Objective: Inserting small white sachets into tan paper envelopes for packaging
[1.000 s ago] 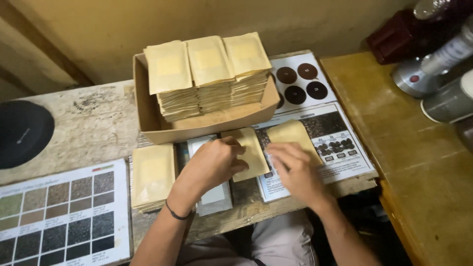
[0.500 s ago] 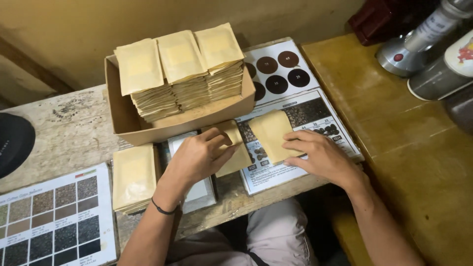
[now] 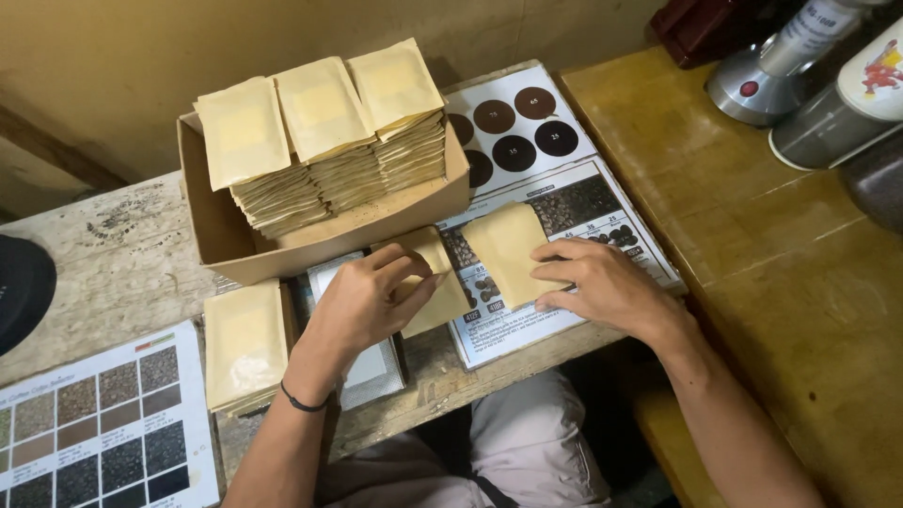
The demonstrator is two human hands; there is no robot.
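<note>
Nearest the camera, the person's knees in grey trousers [image 3: 527, 452] show below the edge of the worn wooden table [image 3: 122, 273]. On the table, the left hand [image 3: 372, 301], with a dark band at the wrist, curls its fingers around one tan paper pouch [image 3: 442, 287] and grips it at its upper edge. Just beside it, the right hand [image 3: 602, 282] lies flat with the fingers pressing on a second tan pouch [image 3: 508, 249], which rests on a printed chart [image 3: 564, 212] of dark circles and grain photos. To the left, a small stack of pouches [image 3: 243, 343] sits next to a colour swatch sheet [image 3: 89, 423]. Further back stands an open cardboard box [image 3: 226, 235] filled with three rows of pouches [image 3: 320, 132]. At the far right, metal canisters [image 3: 809, 66] stand on a yellow wooden counter [image 3: 771, 254].
</note>
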